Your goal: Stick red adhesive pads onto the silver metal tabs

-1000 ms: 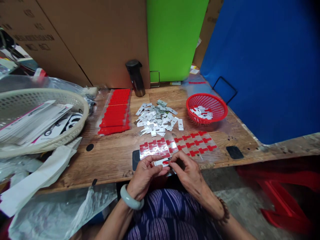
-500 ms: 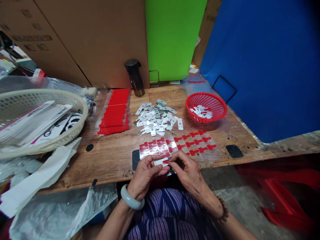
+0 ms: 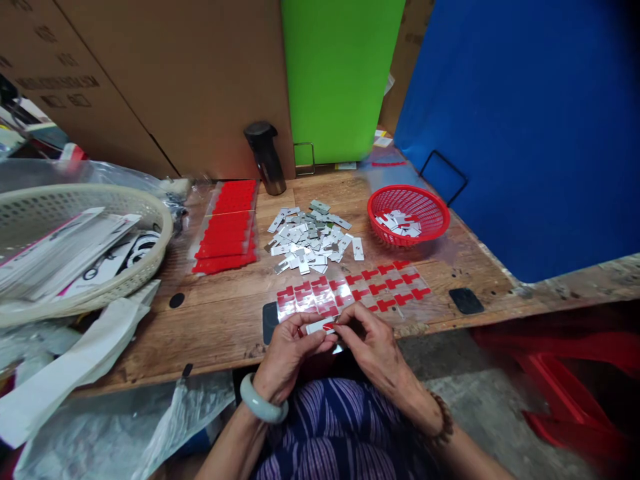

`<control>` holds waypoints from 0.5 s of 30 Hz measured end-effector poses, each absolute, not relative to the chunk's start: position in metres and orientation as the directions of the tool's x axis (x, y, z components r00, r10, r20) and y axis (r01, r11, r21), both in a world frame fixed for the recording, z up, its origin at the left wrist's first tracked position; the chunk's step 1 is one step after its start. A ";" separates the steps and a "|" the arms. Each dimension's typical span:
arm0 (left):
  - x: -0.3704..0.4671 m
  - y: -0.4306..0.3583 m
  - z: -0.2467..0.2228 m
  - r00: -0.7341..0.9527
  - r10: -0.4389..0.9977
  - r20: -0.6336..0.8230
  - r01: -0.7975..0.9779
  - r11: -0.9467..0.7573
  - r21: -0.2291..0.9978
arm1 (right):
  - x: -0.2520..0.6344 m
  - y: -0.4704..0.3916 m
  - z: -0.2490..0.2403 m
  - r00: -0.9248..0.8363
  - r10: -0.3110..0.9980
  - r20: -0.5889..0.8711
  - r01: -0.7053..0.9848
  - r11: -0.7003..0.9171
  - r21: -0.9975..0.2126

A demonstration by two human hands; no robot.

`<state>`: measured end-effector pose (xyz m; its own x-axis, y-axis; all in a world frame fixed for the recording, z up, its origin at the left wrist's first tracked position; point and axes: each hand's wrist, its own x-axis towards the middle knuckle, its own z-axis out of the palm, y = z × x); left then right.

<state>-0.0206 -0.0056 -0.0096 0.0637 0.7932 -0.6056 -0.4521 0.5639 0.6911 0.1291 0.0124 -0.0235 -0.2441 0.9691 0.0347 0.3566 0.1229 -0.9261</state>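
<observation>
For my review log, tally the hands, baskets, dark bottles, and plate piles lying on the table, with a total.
Hands: 2 (left hand, right hand)
Baskets: 2 (red basket, cream basket)
Dark bottle: 1
Plate pile: 1
Total: 6

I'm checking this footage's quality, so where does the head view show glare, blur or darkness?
Head view: glare whitens the left part of the red-sticker sheet; the red stool at lower right looks blurred; the blue panel darkens toward the top-right corner.
</observation>
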 end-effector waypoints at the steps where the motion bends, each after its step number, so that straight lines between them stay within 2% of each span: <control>1: -0.020 -0.006 -0.010 0.058 0.795 -0.604 -0.449 0.561 0.695 | 0.129 0.012 -0.024 -0.245 0.969 0.036 0.352 0.123 -0.928; 15: -0.019 -0.006 -0.019 -0.046 0.830 -0.555 -0.381 0.499 0.778 | 0.124 0.009 -0.023 -0.218 0.976 0.022 0.357 0.101 -0.929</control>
<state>-0.0194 -0.0059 -0.0189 -0.0464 0.8304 -0.5552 -0.3807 0.4992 0.7784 0.1237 0.0085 -0.0226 -0.2183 0.9756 0.0221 0.3565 0.1008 -0.9288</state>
